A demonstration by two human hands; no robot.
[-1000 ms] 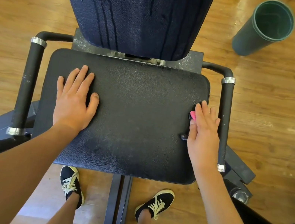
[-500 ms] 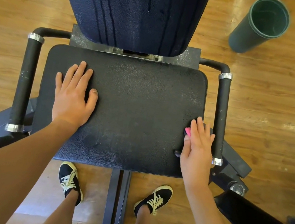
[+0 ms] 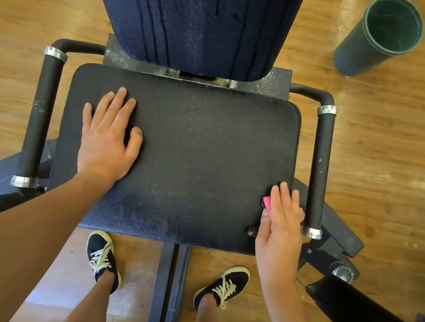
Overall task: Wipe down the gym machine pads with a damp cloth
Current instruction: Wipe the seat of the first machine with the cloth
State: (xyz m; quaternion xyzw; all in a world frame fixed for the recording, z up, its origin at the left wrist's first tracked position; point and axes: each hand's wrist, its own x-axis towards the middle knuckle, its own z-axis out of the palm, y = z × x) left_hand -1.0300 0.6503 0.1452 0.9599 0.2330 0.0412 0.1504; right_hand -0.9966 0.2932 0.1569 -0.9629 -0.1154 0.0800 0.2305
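The black seat pad lies flat below me, and the wet, streaked back pad rises behind it. My left hand rests flat on the seat's left part with straight fingers. At the seat's right edge, near the front corner, my right hand presses a pink cloth onto the pad with straight fingers. Only a small pink corner of the cloth shows beside the index finger; the rest is hidden under the hand.
Black handle bars with silver rings flank the seat on the left and right. A dark green cylindrical bin stands on the wooden floor at the far right. My feet in black shoes straddle the machine's centre beam.
My right hand has slid the pink cloth toward me along the seat pad's right edge. My left hand has stayed flat in the same spot.
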